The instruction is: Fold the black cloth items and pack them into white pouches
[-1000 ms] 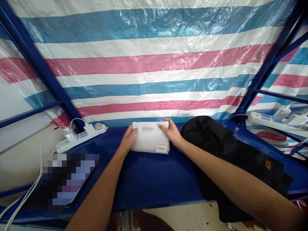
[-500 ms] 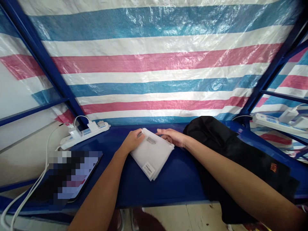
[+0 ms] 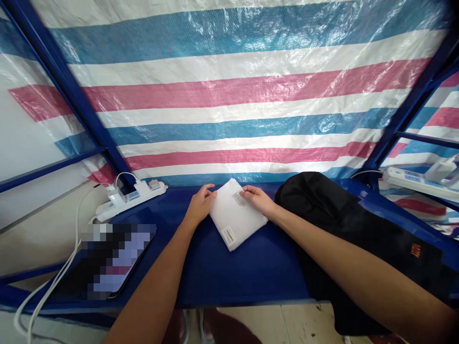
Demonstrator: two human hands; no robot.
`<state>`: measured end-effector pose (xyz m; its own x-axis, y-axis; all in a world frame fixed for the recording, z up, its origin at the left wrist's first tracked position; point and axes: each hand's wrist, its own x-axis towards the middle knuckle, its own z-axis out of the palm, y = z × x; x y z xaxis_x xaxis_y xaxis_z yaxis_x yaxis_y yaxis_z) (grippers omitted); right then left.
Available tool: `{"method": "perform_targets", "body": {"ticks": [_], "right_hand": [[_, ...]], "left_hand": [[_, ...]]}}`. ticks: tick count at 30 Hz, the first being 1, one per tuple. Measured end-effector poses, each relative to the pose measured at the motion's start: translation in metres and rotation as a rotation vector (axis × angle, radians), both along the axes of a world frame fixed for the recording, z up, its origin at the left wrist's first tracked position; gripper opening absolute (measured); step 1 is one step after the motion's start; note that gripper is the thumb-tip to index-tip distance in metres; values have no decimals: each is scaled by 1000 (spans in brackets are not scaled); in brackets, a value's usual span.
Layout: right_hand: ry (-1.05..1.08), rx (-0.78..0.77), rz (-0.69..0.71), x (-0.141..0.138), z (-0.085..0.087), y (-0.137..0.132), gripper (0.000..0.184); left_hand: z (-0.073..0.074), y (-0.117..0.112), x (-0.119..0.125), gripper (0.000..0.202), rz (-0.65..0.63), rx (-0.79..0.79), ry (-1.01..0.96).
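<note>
A stack of white plastic bags with small printed labels lies at an angle on the blue table, near its back edge. My left hand grips the stack's left edge with curled fingers. My right hand holds the upper right edge, fingers bent over the top sheet beside the printed text.
A black garment lies on the table to the right, under my right forearm. A white power strip with plugs and cables sits at the back left. A blurred tablet lies front left. A striped tarp hangs behind.
The stack was square to me a second ago; both hands have turned it so it lies diagonally, and have pushed it a little back towards the tarp.
</note>
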<state>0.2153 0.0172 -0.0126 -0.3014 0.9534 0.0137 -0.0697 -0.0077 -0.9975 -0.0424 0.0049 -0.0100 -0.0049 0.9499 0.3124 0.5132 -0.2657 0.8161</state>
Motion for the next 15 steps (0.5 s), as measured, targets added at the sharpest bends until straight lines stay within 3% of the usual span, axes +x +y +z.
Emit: {"method": "perform_targets", "body": {"ticks": [3,6,10,15], "right_hand": [[88,-7,-111,-2,-3,3,31],[152,-39,-155,-4,-6,3,30],[141,-46,-139,-6,-7,2,26],[24,-21,56,-6,-4,-2,22]], "left_hand": [[-1,5,-1,70,24,-155,-377],[1,3,1,85,-91,-289,-558],[3,-2,4,97,-145,-326,-536],[1,6,-7,94,45,-237,-369]]}}
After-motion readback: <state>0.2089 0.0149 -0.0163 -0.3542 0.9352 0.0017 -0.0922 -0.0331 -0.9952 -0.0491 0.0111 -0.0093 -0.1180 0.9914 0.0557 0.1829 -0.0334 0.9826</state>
